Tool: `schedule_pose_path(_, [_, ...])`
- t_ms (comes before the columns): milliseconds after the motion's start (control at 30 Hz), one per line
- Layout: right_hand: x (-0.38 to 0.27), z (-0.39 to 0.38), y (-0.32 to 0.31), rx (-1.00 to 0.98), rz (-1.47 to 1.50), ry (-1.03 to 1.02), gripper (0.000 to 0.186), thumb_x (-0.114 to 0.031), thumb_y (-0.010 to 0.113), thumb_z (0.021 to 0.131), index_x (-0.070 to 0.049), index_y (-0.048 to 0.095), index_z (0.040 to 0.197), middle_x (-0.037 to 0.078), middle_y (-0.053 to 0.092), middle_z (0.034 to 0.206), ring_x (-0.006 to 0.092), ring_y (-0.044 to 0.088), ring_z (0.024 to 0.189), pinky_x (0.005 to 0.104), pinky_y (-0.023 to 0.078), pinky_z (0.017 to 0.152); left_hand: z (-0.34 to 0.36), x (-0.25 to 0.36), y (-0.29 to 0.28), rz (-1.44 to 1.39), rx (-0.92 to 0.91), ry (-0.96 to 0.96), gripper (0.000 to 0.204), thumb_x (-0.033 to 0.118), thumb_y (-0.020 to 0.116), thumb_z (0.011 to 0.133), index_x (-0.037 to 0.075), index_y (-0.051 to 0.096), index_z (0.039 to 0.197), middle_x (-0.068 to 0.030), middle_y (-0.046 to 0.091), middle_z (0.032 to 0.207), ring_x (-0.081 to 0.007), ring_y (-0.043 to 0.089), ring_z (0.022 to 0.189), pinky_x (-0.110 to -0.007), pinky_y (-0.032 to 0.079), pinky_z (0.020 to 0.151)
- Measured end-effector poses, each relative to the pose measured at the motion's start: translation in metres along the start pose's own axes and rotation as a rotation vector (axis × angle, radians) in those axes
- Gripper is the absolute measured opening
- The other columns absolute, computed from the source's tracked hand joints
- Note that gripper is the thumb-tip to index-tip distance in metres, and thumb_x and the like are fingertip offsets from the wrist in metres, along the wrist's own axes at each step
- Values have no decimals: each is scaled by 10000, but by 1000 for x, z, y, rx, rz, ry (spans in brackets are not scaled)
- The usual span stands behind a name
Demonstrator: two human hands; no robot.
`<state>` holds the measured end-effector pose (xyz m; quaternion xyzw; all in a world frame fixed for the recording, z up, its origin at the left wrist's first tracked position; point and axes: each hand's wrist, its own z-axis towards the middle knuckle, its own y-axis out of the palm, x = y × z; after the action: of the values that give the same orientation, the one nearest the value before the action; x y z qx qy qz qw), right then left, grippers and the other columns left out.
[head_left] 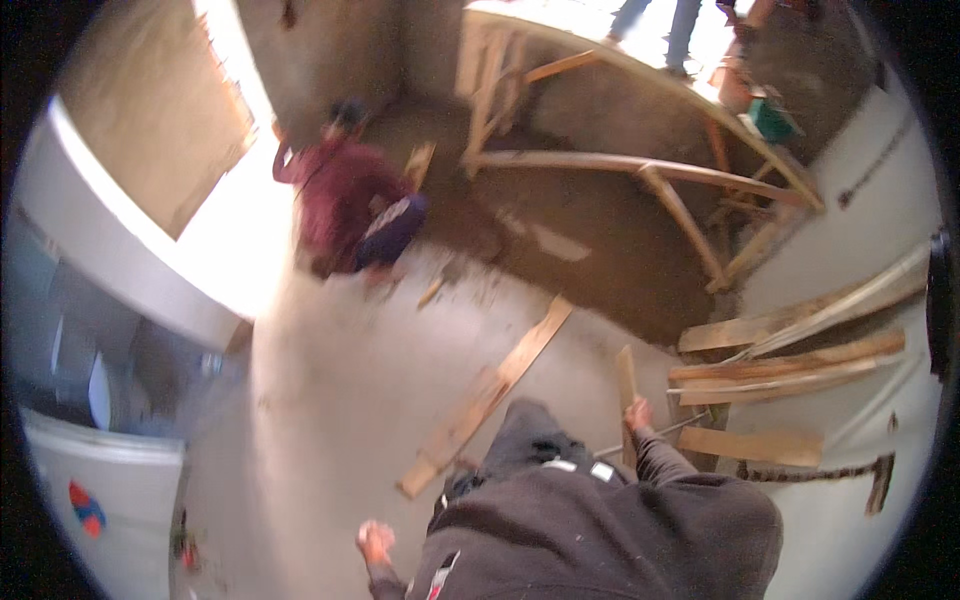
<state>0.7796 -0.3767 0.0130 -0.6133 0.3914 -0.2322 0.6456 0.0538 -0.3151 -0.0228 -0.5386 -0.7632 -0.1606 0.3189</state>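
Observation:
My right hand (pixel 638 412) reaches out from a dark sleeve and sits against a narrow upright wooden plank (pixel 626 375). A thin grey metal rod (pixel 690 423) runs just beside it. Blur hides whether the fingers grip the plank or the rod. My left hand (pixel 376 541) hangs low at my side, curled into a fist with nothing in it. A long wooden board (pixel 490 395) lies on the grey concrete floor between the two hands, in front of my dark trouser legs.
A person in a maroon top (pixel 345 200) crouches on the floor ahead. A curved wooden frame (pixel 640 165) stands over dark wet ground. Several loose planks (pixel 790 365) lie at the right. A white and grey barrel (pixel 100 470) stands at the left, and another person's legs (pixel 655 30) are at the top.

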Motion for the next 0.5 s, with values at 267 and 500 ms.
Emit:
schedule_pose_path(267, [-44, -13, -8, -599, -157, -106, 259, -220, 655, 683, -31, 678, 858, 200, 656, 855, 401, 637, 813, 470, 521, 693, -102, 45, 21, 90, 38, -28, 410, 274, 539, 928, -28, 486, 1201, -170, 619, 971, -239, 628, 790, -337, 538, 657])
schedule_pose_path(500, [-113, -37, 19, -723, -180, -90, 270, -145, 708, 651, 19, 679, 863, 242, 658, 842, 367, 662, 826, 437, 522, 693, -98, 78, 6, 91, 60, -16, 382, 273, 525, 937, -12, 503, 1190, -149, 625, 972, -218, 628, 803, -333, 533, 673])
